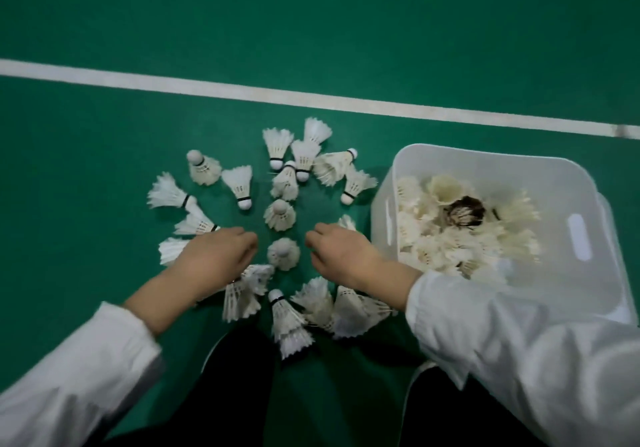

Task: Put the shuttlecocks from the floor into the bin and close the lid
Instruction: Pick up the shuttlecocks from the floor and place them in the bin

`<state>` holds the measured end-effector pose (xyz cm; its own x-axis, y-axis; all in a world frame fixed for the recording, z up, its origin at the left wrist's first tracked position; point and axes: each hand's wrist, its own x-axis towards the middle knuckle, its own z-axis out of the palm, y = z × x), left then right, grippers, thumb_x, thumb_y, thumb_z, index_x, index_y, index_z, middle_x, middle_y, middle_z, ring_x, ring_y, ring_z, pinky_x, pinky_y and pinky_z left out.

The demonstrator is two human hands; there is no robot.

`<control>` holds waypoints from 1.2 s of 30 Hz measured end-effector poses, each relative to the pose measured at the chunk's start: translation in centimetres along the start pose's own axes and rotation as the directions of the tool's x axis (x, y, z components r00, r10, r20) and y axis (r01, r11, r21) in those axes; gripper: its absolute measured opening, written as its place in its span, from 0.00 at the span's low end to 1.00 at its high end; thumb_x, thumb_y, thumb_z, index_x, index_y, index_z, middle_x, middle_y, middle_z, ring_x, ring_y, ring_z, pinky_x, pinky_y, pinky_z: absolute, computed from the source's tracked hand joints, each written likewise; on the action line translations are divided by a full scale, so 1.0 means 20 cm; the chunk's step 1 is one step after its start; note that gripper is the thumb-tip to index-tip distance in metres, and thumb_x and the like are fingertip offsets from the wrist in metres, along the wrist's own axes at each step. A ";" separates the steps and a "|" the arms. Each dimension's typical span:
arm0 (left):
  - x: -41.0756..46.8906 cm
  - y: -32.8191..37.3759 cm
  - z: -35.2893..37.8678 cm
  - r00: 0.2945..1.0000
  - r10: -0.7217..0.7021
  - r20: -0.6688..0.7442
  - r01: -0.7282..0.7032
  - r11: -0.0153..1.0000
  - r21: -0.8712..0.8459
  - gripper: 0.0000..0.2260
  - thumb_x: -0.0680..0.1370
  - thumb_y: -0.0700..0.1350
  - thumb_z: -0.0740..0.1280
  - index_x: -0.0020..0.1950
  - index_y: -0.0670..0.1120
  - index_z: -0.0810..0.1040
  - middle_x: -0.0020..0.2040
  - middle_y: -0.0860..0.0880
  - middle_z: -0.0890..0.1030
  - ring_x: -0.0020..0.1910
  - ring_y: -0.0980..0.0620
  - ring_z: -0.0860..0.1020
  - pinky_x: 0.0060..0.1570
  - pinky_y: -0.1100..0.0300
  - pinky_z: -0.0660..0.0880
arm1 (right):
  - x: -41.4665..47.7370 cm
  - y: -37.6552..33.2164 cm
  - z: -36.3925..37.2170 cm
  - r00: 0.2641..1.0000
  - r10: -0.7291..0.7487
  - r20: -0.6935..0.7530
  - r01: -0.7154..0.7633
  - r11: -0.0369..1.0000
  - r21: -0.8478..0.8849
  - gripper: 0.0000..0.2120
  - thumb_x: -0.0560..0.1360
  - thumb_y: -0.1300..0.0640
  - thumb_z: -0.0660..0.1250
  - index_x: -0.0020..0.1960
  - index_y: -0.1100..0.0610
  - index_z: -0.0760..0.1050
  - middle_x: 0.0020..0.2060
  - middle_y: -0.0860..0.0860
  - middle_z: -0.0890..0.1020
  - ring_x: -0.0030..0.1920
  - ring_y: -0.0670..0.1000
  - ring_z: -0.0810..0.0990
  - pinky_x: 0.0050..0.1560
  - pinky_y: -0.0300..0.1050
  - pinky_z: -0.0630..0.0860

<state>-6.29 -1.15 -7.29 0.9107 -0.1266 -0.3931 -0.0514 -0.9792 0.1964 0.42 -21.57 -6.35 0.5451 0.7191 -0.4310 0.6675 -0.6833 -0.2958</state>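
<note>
Shuttlecocks (239, 185) ring your 2 hands on the green floor (104, 155). There are roughly 20 of them, but the overlapping heap by your knees blocks an exact count. Your left hand (214, 259) and right hand (341, 256) hover knuckles-up with fingers curled under, and I cannot tell whether either grips anything.

Between them, apart from both, 1 upright shuttlecock (284, 254) stands on its feather skirt with the cork pointing up at you. A 2nd shuttlecock (280, 214) just beyond it stands the same way. White feathers peek out just behind your right hand's knuckles.

On the far side, several lie flat with corks aimed back toward you. At the left, 1 flat shuttlecock (168, 193) lies with its long axis across, cork to the right.

The 1 white bin (568, 172) sits just right of your right hand, open-topped. It holds a pile of shuttlecocks, with 1 dark one (464, 211) among them. 1 white line (311, 100) crosses the floor beyond.
</note>
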 end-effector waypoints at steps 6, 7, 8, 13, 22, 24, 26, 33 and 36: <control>-0.07 -0.13 0.22 0.998 -0.059 0.038 0.064 0.989 -0.134 0.12 0.79 0.50 0.56 0.57 0.48 0.74 0.54 0.48 0.77 0.54 0.48 0.75 0.48 0.56 0.73 | 0.17 -0.10 0.18 0.996 0.080 0.025 -0.083 0.990 0.113 0.12 0.77 0.58 0.59 0.59 0.59 0.69 0.56 0.57 0.71 0.55 0.58 0.73 0.47 0.51 0.72; -0.08 -0.15 0.24 0.997 -0.067 0.026 0.070 0.985 -0.161 0.12 0.79 0.50 0.57 0.58 0.49 0.74 0.54 0.48 0.77 0.55 0.48 0.75 0.48 0.56 0.73 | 0.19 -0.11 0.19 0.997 0.076 -0.003 -0.075 0.989 0.128 0.12 0.77 0.57 0.59 0.59 0.59 0.69 0.56 0.56 0.71 0.55 0.58 0.73 0.44 0.49 0.71; -0.08 -0.16 0.25 0.997 -0.074 0.011 0.075 0.980 -0.185 0.12 0.79 0.50 0.57 0.58 0.49 0.74 0.54 0.49 0.77 0.55 0.49 0.75 0.48 0.56 0.73 | 0.22 -0.13 0.20 0.997 0.069 -0.035 -0.064 0.989 0.137 0.12 0.77 0.56 0.59 0.59 0.58 0.69 0.57 0.55 0.71 0.55 0.57 0.74 0.42 0.48 0.70; 0.03 -0.23 0.15 0.992 -0.126 -0.017 0.115 0.947 -0.300 0.09 0.79 0.47 0.57 0.51 0.47 0.75 0.47 0.48 0.78 0.45 0.49 0.76 0.43 0.55 0.73 | 0.39 -0.14 0.13 0.983 0.104 -0.154 -0.074 0.979 0.190 0.15 0.78 0.56 0.57 0.63 0.57 0.67 0.60 0.53 0.70 0.54 0.54 0.75 0.42 0.48 0.73; 0.55 -0.39 0.00 0.957 -0.270 -0.102 0.226 0.920 -0.320 0.20 0.78 0.43 0.60 0.69 0.42 0.63 0.67 0.42 0.66 0.59 0.42 0.72 0.55 0.49 0.71 | 0.68 -0.02 -0.07 0.957 0.271 -0.108 -0.262 0.961 0.084 0.14 0.78 0.59 0.57 0.63 0.59 0.69 0.60 0.57 0.68 0.55 0.58 0.74 0.47 0.53 0.76; 0.59 -0.40 0.05 0.958 -0.286 -0.001 0.269 0.902 -0.337 0.20 0.77 0.43 0.62 0.67 0.42 0.64 0.64 0.41 0.69 0.58 0.43 0.72 0.54 0.51 0.69 | 0.70 0.01 -0.06 0.952 0.303 0.051 -0.300 0.952 -0.059 0.15 0.77 0.63 0.58 0.63 0.58 0.68 0.61 0.58 0.68 0.57 0.60 0.74 0.51 0.54 0.75; 0.57 -0.39 0.09 0.958 -0.287 0.007 0.267 0.881 -0.390 0.16 0.76 0.42 0.63 0.63 0.41 0.67 0.57 0.41 0.73 0.50 0.45 0.72 0.46 0.54 0.68 | 0.71 0.02 -0.05 0.940 0.313 0.138 -0.301 0.948 -0.103 0.16 0.76 0.65 0.57 0.64 0.57 0.67 0.60 0.59 0.68 0.56 0.61 0.75 0.49 0.53 0.76; 0.39 -0.38 0.09 0.968 -0.210 -0.140 0.141 0.909 -0.392 0.07 0.79 0.44 0.57 0.54 0.42 0.68 0.40 0.43 0.77 0.37 0.45 0.75 0.34 0.51 0.71 | 0.69 0.04 -0.01 0.960 0.281 -0.002 -0.281 0.960 -0.020 0.17 0.75 0.63 0.58 0.62 0.58 0.59 0.51 0.56 0.70 0.44 0.57 0.75 0.37 0.52 0.75; 0.31 -0.36 0.07 0.950 -0.225 -0.217 0.104 0.882 -0.459 0.09 0.80 0.43 0.57 0.59 0.46 0.62 0.34 0.43 0.77 0.32 0.43 0.75 0.32 0.46 0.72 | 0.68 0.03 0.02 0.967 0.242 -0.081 -0.242 0.970 0.005 0.12 0.76 0.66 0.54 0.57 0.58 0.60 0.39 0.52 0.68 0.37 0.55 0.70 0.34 0.51 0.71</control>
<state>-0.83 4.97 -12.34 0.9657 0.1343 -0.2223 0.2373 -0.8043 0.5448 8.07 -12.22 -12.85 0.7297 0.5403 -0.4190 0.5132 -0.8378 -0.1865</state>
